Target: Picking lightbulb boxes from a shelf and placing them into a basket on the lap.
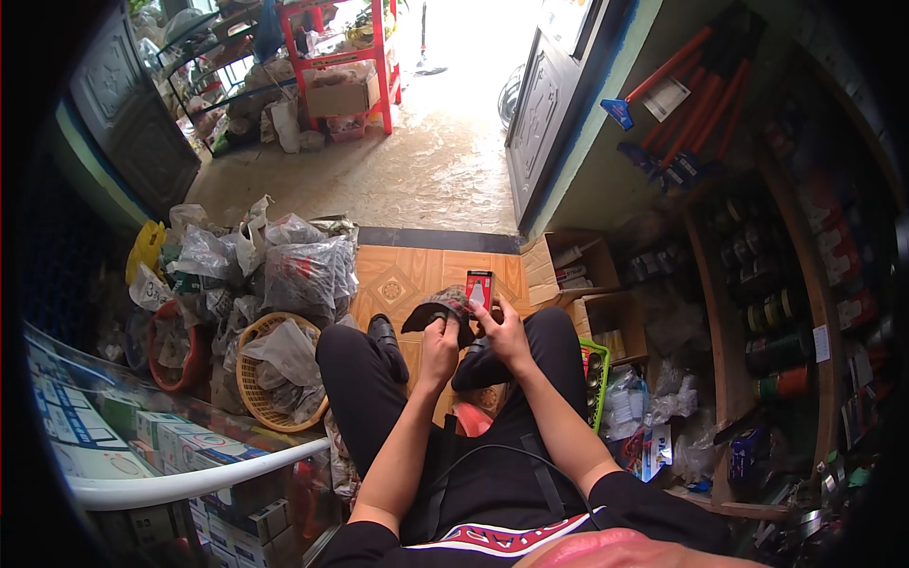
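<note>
My left hand [440, 349] grips a patterned cloth cap [449, 302] by its near edge, between my knees. The cap's dark brim points to the left, and its crown lies against a red and black box [480, 287]. That box stands upright and carries a picture of a light bulb. My right hand [505, 335] holds it at its lower part, with the thumb on the front. Some of my right fingers are hidden behind the box. Whether the cap and the box touch I cannot tell.
Baskets [245, 355] and plastic bags [305, 273] crowd the left, beside a glass display counter [213, 479]. On the right are open cartons [543, 273], a green basket [602, 387] and wooden shelving [714, 341]. Ahead, a dark threshold [440, 240] crosses the doorway; a red rack [341, 57] stands beyond.
</note>
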The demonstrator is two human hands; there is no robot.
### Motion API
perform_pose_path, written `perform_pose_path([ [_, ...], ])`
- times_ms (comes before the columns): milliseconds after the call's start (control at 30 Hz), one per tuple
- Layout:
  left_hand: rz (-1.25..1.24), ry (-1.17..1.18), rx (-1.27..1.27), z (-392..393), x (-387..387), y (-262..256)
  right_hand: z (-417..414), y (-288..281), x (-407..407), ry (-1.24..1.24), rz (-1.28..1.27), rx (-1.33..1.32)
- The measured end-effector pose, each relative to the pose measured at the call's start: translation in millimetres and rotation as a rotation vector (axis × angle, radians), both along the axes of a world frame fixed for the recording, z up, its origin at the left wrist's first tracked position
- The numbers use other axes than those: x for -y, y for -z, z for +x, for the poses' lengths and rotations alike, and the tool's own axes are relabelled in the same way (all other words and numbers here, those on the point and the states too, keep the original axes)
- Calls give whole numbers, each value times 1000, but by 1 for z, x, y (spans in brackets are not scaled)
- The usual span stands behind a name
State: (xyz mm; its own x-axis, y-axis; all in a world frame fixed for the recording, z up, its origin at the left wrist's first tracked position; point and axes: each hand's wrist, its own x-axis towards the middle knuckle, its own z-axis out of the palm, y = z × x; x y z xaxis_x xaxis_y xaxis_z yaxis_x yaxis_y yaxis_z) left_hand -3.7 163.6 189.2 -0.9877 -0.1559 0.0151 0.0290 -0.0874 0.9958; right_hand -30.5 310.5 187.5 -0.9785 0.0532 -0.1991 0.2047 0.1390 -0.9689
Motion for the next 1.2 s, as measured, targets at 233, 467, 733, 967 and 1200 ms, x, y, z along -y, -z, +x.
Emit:
perform_pose_path([
  [233, -131, -144, 79, -8, 24, -12, 15, -5, 8, -393, 499, -75],
  [467, -639, 100, 140, 1, 16, -10, 8, -12, -1, -175, 446, -304],
  [733, -363, 151, 106, -2, 15, -1, 13, -8, -1, -91, 389, -374],
  [967, -107, 243, 115, 2, 6, -8, 17, -7, -11, -146, 442, -309],
  [1200, 172, 131, 147, -8, 26, -21, 14, -59, -70, 225, 152, -406],
])
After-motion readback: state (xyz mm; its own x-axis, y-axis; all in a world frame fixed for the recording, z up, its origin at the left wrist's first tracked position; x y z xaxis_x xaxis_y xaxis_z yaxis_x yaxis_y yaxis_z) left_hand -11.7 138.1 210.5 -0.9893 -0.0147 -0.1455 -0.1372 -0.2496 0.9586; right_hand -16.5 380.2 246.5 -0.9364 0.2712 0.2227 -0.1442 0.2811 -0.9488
